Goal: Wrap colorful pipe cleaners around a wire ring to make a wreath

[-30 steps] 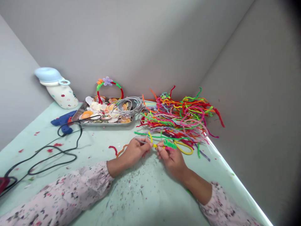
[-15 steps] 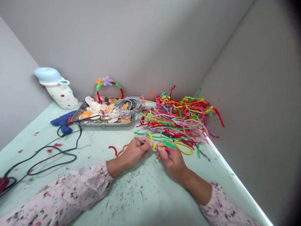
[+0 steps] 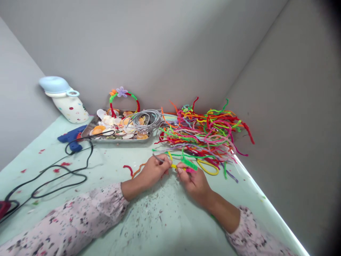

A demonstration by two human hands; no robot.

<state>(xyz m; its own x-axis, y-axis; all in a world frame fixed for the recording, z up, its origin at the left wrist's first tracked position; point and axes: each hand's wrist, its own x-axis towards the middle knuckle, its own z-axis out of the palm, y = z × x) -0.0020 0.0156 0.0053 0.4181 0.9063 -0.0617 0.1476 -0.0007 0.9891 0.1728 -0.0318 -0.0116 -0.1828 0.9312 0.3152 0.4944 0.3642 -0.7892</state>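
A grey wire is held in the left hand, its fingers closed narrowly at the tips, and its free end is left pointing up and to the left; a yellow fuzzy strip is stretched across the small gap between the hands, with a loose end raised beside the left fingertips; its other side is pinched by the fingers of the right hand, where a pink section and a green fuzzy piece are also seen; how these are joined cannot be told, being partly covered by the fingers. Both hands are held above the pale green counter, near its middle; a yellow loop is seen just beyond the right hand, and a red strip and an orange strip are seen near the left. Farther back, a heap of coloured fuzzy strips is piled against the wall; beside it, a metal tray is filled with shells, over which a coil of grey wire is partly laid; a flowered hoop is stood there too; at the left, a blue glue gun, a black cord and a light-blue-capped bottle are placed.
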